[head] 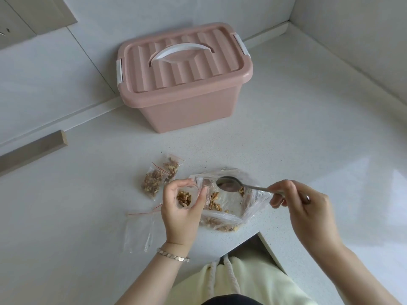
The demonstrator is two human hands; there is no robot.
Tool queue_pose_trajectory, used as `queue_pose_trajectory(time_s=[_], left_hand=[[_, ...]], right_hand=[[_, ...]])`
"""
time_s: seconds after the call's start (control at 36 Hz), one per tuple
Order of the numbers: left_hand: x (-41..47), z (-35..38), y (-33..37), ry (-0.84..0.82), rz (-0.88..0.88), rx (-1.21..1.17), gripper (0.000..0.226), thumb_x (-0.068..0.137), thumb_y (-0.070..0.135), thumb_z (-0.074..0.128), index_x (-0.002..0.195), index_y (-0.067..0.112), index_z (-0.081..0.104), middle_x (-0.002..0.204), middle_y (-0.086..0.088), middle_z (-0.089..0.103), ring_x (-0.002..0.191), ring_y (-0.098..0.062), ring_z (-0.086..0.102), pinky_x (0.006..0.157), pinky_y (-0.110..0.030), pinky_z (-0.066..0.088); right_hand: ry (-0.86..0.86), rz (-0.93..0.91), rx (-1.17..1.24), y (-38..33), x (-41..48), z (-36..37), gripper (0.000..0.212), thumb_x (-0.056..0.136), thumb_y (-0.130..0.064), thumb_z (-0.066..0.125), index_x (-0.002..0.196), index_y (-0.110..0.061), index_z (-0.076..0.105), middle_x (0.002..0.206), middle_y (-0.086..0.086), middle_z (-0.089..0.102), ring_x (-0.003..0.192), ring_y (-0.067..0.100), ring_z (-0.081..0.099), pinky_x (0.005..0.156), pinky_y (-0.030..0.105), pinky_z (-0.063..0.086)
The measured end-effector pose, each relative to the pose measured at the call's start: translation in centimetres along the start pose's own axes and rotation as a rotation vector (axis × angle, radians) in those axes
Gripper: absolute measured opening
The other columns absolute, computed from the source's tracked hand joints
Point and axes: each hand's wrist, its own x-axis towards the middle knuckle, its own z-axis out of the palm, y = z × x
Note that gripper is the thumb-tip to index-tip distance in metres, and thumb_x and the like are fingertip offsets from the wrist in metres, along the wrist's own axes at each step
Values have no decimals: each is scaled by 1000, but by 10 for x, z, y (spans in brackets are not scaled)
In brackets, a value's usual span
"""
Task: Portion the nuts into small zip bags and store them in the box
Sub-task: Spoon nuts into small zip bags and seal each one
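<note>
My left hand [179, 213] holds a small zip bag [184, 198] with its mouth held open; walnut pieces lie inside it. My right hand [305, 209] grips the handle of a metal spoon [230, 184], whose empty bowl hovers over a large clear bag of walnuts [224, 209] lying open on the counter. Two filled small bags [159, 176] rest left of the large bag. Empty zip bags with red strips [141, 230] lie near my left wrist. The pink storage box [185, 102] stands at the back, lid closed, white handle on top.
The white speckled counter [308, 133] runs into a corner at the back right, with walls on both sides. A beige wooden strip [33, 149] lies at the left. The counter's front edge cuts in near my body [262, 234].
</note>
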Motion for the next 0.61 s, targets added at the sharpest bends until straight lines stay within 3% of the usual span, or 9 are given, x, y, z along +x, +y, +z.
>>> queue_pose_trajectory(time_s=[0.08, 0.19, 0.39, 0.53, 0.61], left_hand=[[-6, -8, -14, -142, -55, 107, 42, 68, 20, 79, 96, 22, 47, 92, 21, 58, 90, 0, 57, 90, -11, 40], [-18, -12, -28, -164, -275, 103, 57, 66, 4, 80, 98, 33, 44, 92, 8, 59, 91, 5, 55, 85, -3, 36], [-34, -16, -55, -162, -454, 141, 60, 66, 6, 81, 105, 33, 43, 97, 7, 60, 97, 1, 55, 80, -1, 35], [-36, -17, -60, -176, -526, 165, 65, 67, 10, 82, 114, 28, 42, 97, 12, 58, 97, 9, 50, 85, -1, 32], [-36, -16, -60, -177, -548, 174, 64, 67, 10, 82, 114, 28, 42, 95, 10, 57, 98, 8, 50, 86, -4, 33]], right_hand=[[-41, 73, -6, 11, -1, 7, 31, 88, -45, 44, 70, -31, 65, 62, -4, 65, 59, 8, 60, 59, 16, 45], [-120, 172, -25, 33, -2, 19, 25, 92, -24, 50, 73, -27, 67, 61, -1, 63, 62, 9, 59, 64, 25, 48], [-173, 271, -11, 65, -8, 31, 22, 91, -22, 51, 79, -33, 65, 70, -3, 68, 68, 3, 62, 67, 12, 48], [-214, 362, 103, 81, -12, 35, 27, 93, -15, 47, 78, -22, 68, 66, 4, 68, 65, 17, 63, 64, 20, 51], [-227, 456, 153, 86, -14, 38, 30, 95, -15, 43, 78, -18, 68, 67, 9, 68, 62, 15, 64, 62, 19, 53]])
